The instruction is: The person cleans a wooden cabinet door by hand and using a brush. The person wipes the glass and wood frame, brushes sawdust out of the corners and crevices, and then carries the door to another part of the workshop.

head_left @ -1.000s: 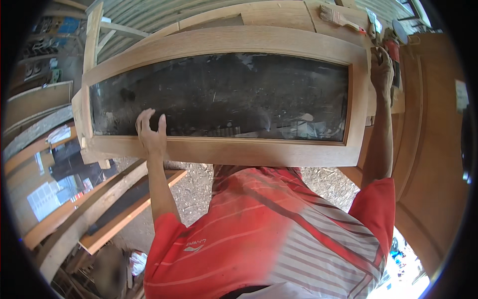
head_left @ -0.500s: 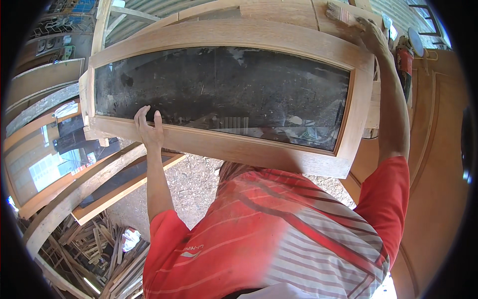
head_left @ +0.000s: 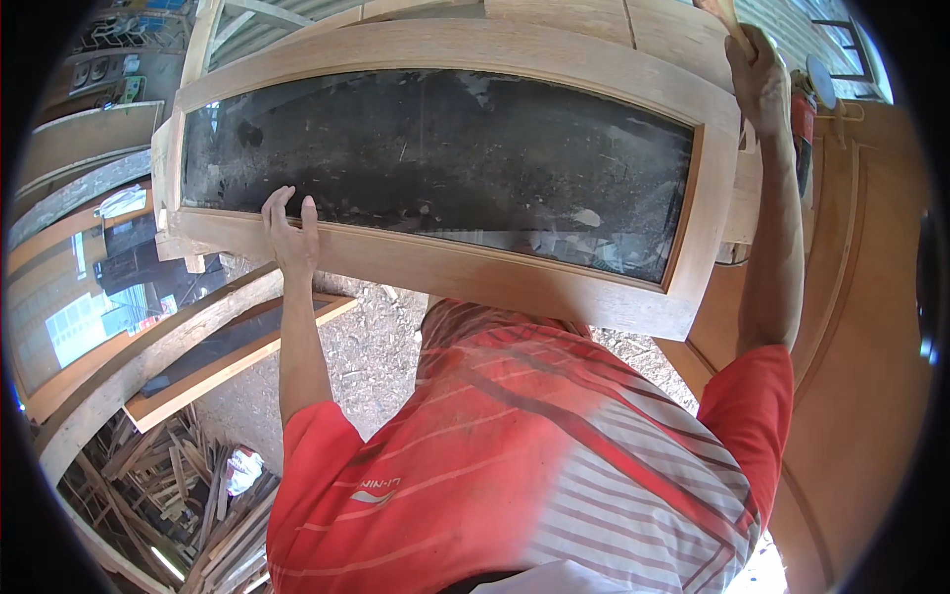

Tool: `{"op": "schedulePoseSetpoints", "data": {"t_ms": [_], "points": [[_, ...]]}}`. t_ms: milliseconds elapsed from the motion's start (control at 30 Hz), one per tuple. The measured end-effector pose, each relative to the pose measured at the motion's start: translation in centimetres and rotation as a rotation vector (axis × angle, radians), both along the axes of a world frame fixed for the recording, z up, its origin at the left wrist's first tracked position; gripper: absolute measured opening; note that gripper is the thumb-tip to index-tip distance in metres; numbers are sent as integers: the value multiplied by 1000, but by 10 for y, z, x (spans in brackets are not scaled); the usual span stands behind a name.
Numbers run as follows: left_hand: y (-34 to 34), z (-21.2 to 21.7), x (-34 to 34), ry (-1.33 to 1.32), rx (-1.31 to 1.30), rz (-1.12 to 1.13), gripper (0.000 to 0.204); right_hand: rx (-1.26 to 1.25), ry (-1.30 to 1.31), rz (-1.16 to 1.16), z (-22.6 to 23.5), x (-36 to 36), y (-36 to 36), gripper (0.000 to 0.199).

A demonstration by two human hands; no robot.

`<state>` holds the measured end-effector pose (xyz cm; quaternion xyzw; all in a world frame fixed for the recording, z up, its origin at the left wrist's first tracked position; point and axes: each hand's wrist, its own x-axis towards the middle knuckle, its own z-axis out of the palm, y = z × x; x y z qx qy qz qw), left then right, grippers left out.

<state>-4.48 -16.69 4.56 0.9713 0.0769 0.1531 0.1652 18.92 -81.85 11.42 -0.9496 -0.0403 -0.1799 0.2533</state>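
A wooden frame (head_left: 495,283) with a long dark, dusty glass panel (head_left: 426,163) lies in front of me. My left hand (head_left: 291,236) rests on its near rail toward the left. Its thumb and fingers are apart, the tips reaching over the glass edge. Beyond the far right corner, my right hand (head_left: 760,81) is raised and closed around a brush (head_left: 720,14), of which the wooden part shows. The brush's far end is cut off by the top of the picture.
Wooden boards (head_left: 584,22) lie behind the frame. A red power tool with a disc (head_left: 802,114) sits right of my right hand, by a large brown wooden door panel (head_left: 881,327). Glazed frames (head_left: 74,287) and a heap of scrap wood (head_left: 168,485) are at left.
My right hand has moved up and slightly right with the brush, off the boards. My left hand stays on the rail. The whole view has shifted a little.
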Motion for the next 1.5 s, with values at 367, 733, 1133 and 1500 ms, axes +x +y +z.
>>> {"op": "schedulePoseSetpoints", "data": {"t_ms": [367,733,1133,1500], "points": [[-5,-3,-6,-70,-55,-19,36,824,98,-194,41,-208,57,26],[9,-4,-13,-119,-140,-123,30,-206,184,-345,56,-276,162,21],[8,-6,-9,-168,-195,-70,24,367,87,233,12,-242,416,21],[4,-4,-5,-191,-152,-34,16,-161,17,-512,36,-323,138,26]]}}
